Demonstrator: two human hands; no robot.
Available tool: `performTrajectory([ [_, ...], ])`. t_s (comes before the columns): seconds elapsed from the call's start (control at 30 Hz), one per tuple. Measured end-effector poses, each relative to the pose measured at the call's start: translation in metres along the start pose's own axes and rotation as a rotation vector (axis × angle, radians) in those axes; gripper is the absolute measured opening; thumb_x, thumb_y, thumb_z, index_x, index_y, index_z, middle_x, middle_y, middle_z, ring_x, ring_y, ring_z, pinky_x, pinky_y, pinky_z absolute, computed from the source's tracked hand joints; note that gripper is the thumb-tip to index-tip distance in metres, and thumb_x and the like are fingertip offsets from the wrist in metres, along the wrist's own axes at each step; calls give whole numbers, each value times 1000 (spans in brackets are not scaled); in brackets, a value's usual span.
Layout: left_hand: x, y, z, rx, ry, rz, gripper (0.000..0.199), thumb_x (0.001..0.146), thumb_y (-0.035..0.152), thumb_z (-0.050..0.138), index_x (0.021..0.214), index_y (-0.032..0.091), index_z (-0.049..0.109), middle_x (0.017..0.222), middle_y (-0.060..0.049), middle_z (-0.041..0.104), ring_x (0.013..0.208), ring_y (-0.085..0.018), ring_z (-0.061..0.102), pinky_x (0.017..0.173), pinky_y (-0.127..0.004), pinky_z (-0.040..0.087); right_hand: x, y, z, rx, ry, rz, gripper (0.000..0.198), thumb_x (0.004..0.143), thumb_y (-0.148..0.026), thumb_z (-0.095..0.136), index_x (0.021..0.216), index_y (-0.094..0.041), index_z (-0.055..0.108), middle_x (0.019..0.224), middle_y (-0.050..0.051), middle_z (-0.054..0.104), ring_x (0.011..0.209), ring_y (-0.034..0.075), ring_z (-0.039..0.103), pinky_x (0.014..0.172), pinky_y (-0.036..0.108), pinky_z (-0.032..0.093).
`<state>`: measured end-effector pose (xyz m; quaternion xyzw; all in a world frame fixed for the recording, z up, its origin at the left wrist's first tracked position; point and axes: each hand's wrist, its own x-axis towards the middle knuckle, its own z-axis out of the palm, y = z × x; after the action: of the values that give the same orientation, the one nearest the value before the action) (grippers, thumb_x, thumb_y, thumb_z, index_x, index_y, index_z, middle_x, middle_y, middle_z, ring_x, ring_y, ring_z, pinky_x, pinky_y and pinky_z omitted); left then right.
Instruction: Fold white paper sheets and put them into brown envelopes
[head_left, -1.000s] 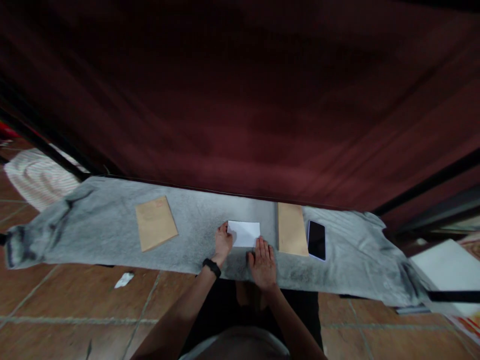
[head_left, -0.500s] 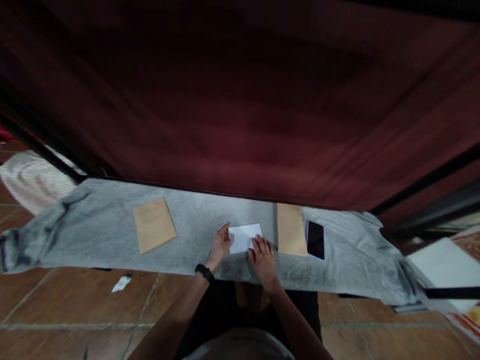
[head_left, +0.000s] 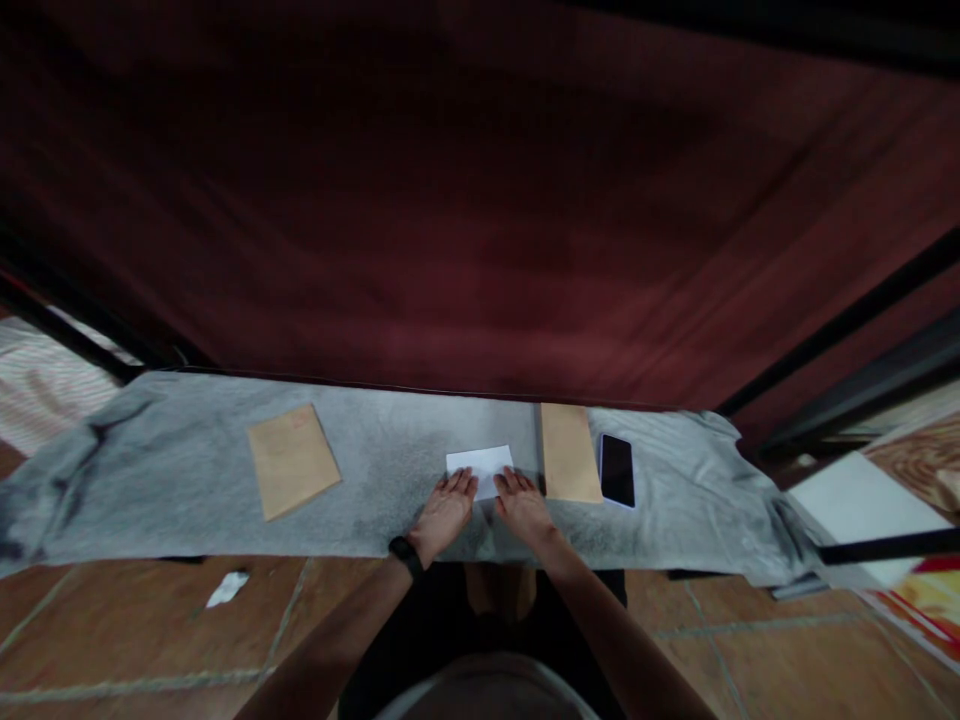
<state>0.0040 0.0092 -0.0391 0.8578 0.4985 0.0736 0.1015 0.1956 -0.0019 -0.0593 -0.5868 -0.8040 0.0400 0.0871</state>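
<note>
A small white sheet of paper [head_left: 480,460] lies flat on the grey cloth [head_left: 390,430] in front of me. My left hand [head_left: 448,508] rests palm down over its near left part, fingers stretched out. On the near right part lies my right hand [head_left: 523,508], also flat with its fingers extended. The two thumbs point toward each other across the paper. Both hands cover the sheet's lower corners. A black band [head_left: 406,556] is round my left wrist. Just right of my right hand is a stack of brown paper or envelopes [head_left: 571,455].
Further right lies a phone [head_left: 617,470] with a dark screen. Another brown envelope-like sheet [head_left: 294,462] sits at the left. A dark red panel [head_left: 480,250] rises behind the cloth. Tiled floor [head_left: 360,590] shows below, with a white scrap [head_left: 227,588] on it.
My left hand has moved from the paper's left edge onto its near part and flattened. My right hand stays on the paper's right side. The view has shifted slightly.
</note>
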Motion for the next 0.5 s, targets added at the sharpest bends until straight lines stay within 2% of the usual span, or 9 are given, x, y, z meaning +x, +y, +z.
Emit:
performTrajectory([
  [0.07,4,0,-2,-30,26,-27,46,84,8,48,126,20,62,141,-14,59,132,-29,53,107,-46,42,1,2,-1,25,-6,13,47,90,-18,52,136,-22,60,144,10,56,120,27,59,104,40,41],
  [0.17,5,-4,-10,-83,70,-48,36,87,11,46,116,19,66,123,-13,69,118,-27,62,103,-42,44,1,7,-4,142,35,47,48,88,-13,50,134,-20,61,141,9,60,122,25,58,107,39,40],
  [0.27,6,-15,-25,-125,122,-75,26,92,19,45,105,20,68,102,-10,73,101,-25,67,97,-39,47,0,15,-8,446,167,93,42,86,-13,50,124,-21,67,130,7,67,119,24,59,108,40,41],
  [0.33,8,-23,-36,-322,165,-123,21,93,28,48,95,22,68,88,-5,72,85,-22,66,86,-35,49,0,20,-11,667,277,166,30,87,-20,52,111,-21,70,115,8,72,109,23,64,101,39,46],
  [0.37,10,-27,-41,-497,190,-172,19,91,33,52,90,22,68,79,-2,69,77,-20,64,79,-32,49,1,22,-13,742,321,205,24,88,-24,52,104,-21,70,106,7,74,101,23,66,95,37,49],
  [0.43,14,-32,-46,-887,246,-299,22,82,43,64,81,21,66,66,3,62,65,-16,57,65,-27,45,5,24,-14,811,376,261,21,91,-33,50,93,-21,67,87,5,72,84,20,67,80,33,53],
  [0.5,16,-33,-45,-1126,304,-412,32,75,51,69,79,20,64,63,5,57,61,-14,54,60,-24,42,11,24,-13,841,410,293,23,92,-38,47,87,-21,62,75,1,66,70,17,63,66,28,51],
])
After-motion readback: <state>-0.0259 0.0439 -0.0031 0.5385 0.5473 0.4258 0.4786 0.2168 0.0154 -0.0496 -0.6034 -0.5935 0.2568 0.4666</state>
